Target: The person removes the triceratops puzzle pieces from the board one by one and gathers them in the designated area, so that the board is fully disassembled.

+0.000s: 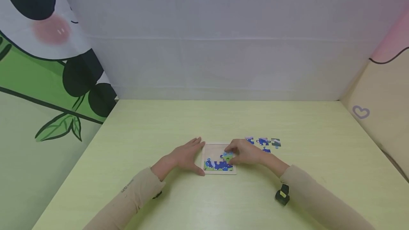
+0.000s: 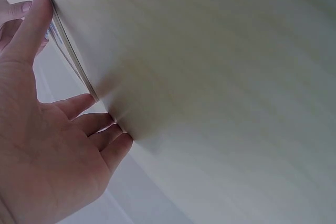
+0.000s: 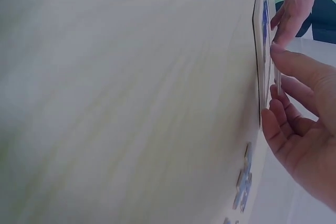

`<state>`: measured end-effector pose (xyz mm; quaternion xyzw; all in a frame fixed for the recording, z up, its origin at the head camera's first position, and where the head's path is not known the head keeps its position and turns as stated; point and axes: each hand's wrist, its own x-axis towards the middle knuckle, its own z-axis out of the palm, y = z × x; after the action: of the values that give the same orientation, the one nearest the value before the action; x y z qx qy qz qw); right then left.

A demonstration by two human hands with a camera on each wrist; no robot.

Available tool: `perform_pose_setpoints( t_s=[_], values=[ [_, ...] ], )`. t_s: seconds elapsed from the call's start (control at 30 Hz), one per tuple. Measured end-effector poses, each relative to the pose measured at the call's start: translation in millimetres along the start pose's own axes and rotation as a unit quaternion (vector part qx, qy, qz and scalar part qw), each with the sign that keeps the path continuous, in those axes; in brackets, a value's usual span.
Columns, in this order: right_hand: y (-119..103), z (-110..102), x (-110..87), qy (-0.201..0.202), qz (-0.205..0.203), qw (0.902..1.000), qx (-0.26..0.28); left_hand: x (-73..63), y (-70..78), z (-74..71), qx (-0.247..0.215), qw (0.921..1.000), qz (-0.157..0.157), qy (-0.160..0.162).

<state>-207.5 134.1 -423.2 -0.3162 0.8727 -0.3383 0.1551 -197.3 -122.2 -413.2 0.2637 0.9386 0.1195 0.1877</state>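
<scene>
A square wooden puzzle tray (image 1: 220, 173) lies on the table, with blue and green puzzle pieces (image 1: 218, 166) set along its near side. My left hand (image 1: 186, 156) spans the tray's left edge, thumb at the near corner and index finger at the far one. In the left wrist view, the left fingers (image 2: 119, 150) look mostly straight and touch the tray and tabletop. Over the tray's right part, my right hand (image 1: 246, 152) pinches a green and blue puzzle piece (image 1: 228, 157) between thumb and fingers. The right wrist view shows that piece (image 3: 277, 77) edge-on, close above the tray.
Several loose puzzle pieces (image 1: 263, 141) lie right of the tray, partly behind the right hand. The pale table (image 1: 153, 123) meets a white cloth wall (image 1: 223, 66) at the back. Printed panels stand on both sides. A small black device (image 1: 282, 195) is at the right wrist.
</scene>
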Motion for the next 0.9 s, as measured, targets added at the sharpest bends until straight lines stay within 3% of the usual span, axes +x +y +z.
perform_pose_setpoints(
  t_s=[0.33,0.67,0.9],
  values=[
    [1.8,-18.8,-18.0,0.016,-0.007,0.9992,-0.035,0.0,-0.7,0.4,0.000,1.0000,0.002,0.003],
    [22.6,-37.5,-45.3,0.035,-0.017,0.9985,-0.040,0.8,-1.9,3.1,0.001,1.0000,0.001,0.005],
    [43.5,-50.5,-69.7,0.053,0.009,0.9979,-0.037,2.7,-2.4,3.5,0.004,1.0000,0.004,0.007]
  ],
)
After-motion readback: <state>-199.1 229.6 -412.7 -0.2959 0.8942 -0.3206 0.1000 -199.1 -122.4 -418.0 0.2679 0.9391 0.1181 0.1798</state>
